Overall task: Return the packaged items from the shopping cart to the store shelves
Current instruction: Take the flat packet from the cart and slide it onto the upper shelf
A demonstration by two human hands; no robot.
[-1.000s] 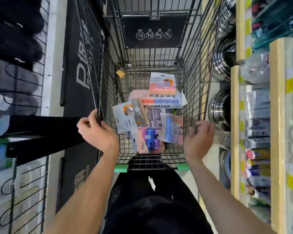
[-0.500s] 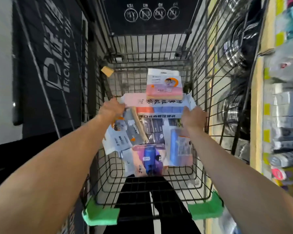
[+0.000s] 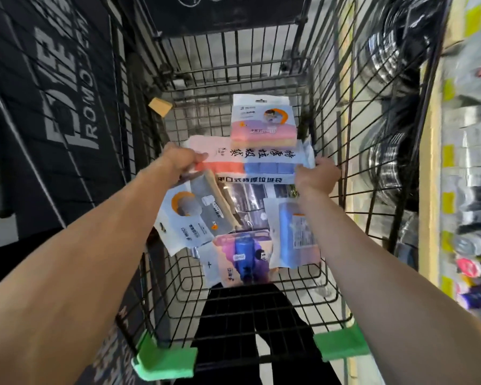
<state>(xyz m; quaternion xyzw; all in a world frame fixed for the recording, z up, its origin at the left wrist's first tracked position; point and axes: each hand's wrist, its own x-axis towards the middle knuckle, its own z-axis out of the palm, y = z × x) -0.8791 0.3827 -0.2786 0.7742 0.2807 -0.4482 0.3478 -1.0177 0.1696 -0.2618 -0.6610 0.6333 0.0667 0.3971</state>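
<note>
Both my arms reach down into the black wire shopping cart (image 3: pixel 353 112). My left hand (image 3: pixel 182 159) grips the left end of a wide pink-and-blue bag pack (image 3: pixel 250 159) with large printed characters. My right hand (image 3: pixel 318 176) grips its right end. A pink sponge pack (image 3: pixel 263 118) lies on the far edge of that pack. Nearer me lie a grey cloth pack (image 3: pixel 189 218), a pack with a blue bottle (image 3: pixel 245 259) and a blue cloth pack (image 3: pixel 293 232).
Store shelves (image 3: pixel 472 168) with stacked small goods and yellow price tags run along the right, blurred. Steel pots (image 3: pixel 386 159) show through the cart's right wall. A black banner (image 3: pixel 64 87) stands on the left. Green pads (image 3: pixel 164 362) cover the cart's near corners.
Both hands went from the cart's near rim down into the basket and took hold of the two ends of the wide bag pack. The camera leaned closer over the cart.
</note>
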